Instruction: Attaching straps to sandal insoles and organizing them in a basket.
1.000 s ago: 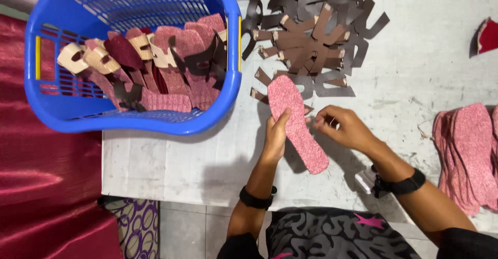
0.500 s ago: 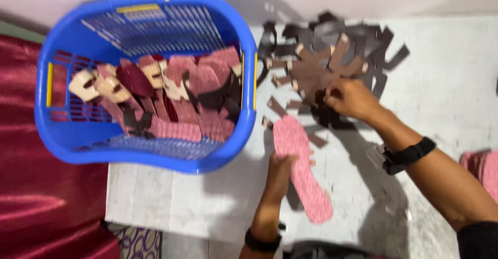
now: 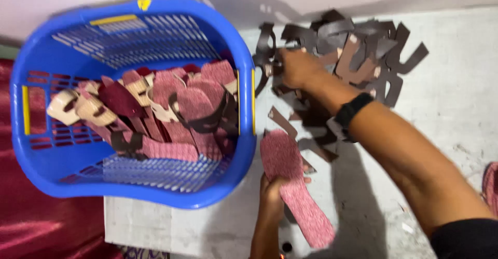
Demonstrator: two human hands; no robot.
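Worn white bench top (image 3: 456, 108) fills most of our view, with red fabric (image 3: 31, 228) hanging off beyond its left edge. Starting at the left, a blue plastic basket (image 3: 62, 171) sits on the bench's left end, overhanging that edge, and it holds assembled sandal soles (image 3: 171, 108) stacked on their sides: pinkish-red insoles with dark or cream straps already on them.

Just right of the basket, near the front edge, our left hand (image 3: 272, 191) holds a pink speckled insole (image 3: 293, 186) flat on the bench. Fingers curl over its middle while the toe points toward the basket and the heel toward the front edge. It looks like a thin, flexible, textured sheet, still bare of any strap.

Further right, toward the back edge, our right hand (image 3: 298, 67), a black wristband (image 3: 348, 111) behind it, is down in the pile of dark brown cut straps (image 3: 363, 51). Its fingers are bent into the pieces, but blur keeps us from telling whether they have closed on one.

We judge this to be the strap-picking step. What it calls for next is separating a single strap from the tangled heap, then bringing it across to the held insole without the sole slipping. At the far right edge, more pink insoles (image 3: 490, 186) just show.
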